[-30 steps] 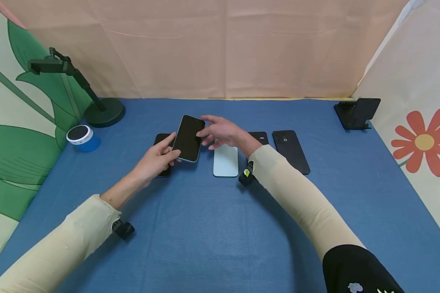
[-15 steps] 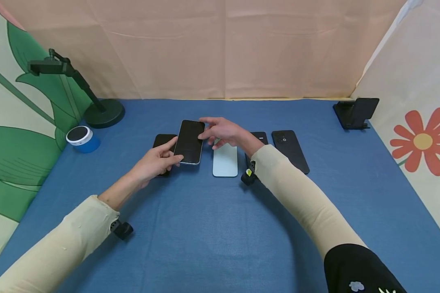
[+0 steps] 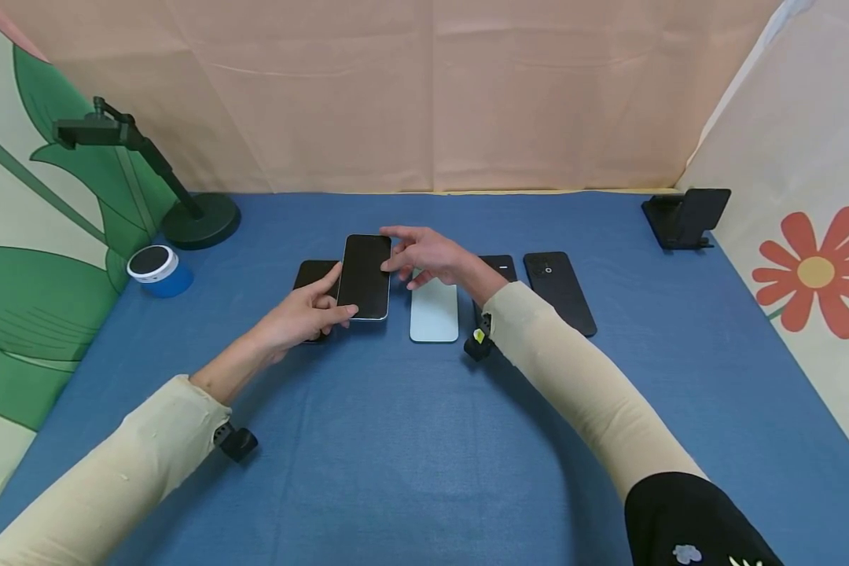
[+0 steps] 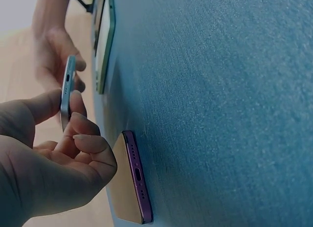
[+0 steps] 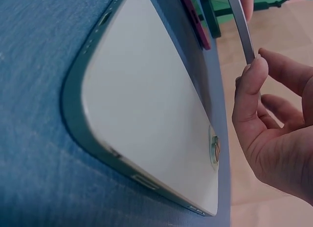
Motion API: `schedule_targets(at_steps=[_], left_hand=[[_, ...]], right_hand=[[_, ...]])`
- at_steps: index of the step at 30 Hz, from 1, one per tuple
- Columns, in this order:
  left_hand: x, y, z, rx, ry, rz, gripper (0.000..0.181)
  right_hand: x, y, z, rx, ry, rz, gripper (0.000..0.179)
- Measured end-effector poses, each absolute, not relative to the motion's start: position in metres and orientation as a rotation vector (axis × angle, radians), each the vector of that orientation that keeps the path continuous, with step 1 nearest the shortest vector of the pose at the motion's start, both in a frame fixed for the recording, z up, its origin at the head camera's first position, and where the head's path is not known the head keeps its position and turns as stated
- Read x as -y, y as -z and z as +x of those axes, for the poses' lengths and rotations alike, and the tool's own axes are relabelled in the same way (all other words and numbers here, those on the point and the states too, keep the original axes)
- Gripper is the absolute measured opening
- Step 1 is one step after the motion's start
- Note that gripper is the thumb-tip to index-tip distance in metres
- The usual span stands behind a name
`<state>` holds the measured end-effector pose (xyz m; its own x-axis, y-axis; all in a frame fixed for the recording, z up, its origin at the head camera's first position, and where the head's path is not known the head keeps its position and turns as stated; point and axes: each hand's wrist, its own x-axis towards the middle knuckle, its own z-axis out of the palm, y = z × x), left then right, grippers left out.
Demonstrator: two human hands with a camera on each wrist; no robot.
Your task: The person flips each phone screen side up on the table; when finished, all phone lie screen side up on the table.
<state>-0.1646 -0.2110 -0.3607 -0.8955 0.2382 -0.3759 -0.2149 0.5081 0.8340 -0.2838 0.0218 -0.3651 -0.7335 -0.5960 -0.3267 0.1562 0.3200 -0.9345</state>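
My left hand (image 3: 297,316) grips the lower left corner of a smartphone (image 3: 365,277) with a black screen facing up, thumb on the front. At its right edge, my right hand (image 3: 430,258) pinches the same phone between thumb and fingers. The phone is raised above the table, its thin silvery side (image 5: 242,29) showing in the right wrist view. Beneath my left hand lies a phone with a purple frame (image 4: 138,175), partly hidden. A pale phone (image 3: 435,313) lies under my right hand, its camera (image 5: 215,147) visible in the right wrist view.
Two dark phones (image 3: 560,292) lie to the right, one partly covered by my right wrist. A black stand (image 3: 688,220) is at the back right. At the left are a black-armed stand (image 3: 201,222) and a blue-and-white round container (image 3: 161,271) on the blue-covered table (image 3: 396,456).
The held phone has turned from a slant to nearly straight and shifted slightly toward me. My right hand's fingers have closed in on its right edge.
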Motion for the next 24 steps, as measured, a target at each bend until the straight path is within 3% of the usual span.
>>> schedule_targets(at_steps=[24], left_hand=[[0.2132, 0.3589, -0.1734, -2.214, -1.176, 0.035, 0.095]], right_hand=[[-0.0189, 0.3701, -0.2815, -1.937, 1.402, -0.354, 0.078]])
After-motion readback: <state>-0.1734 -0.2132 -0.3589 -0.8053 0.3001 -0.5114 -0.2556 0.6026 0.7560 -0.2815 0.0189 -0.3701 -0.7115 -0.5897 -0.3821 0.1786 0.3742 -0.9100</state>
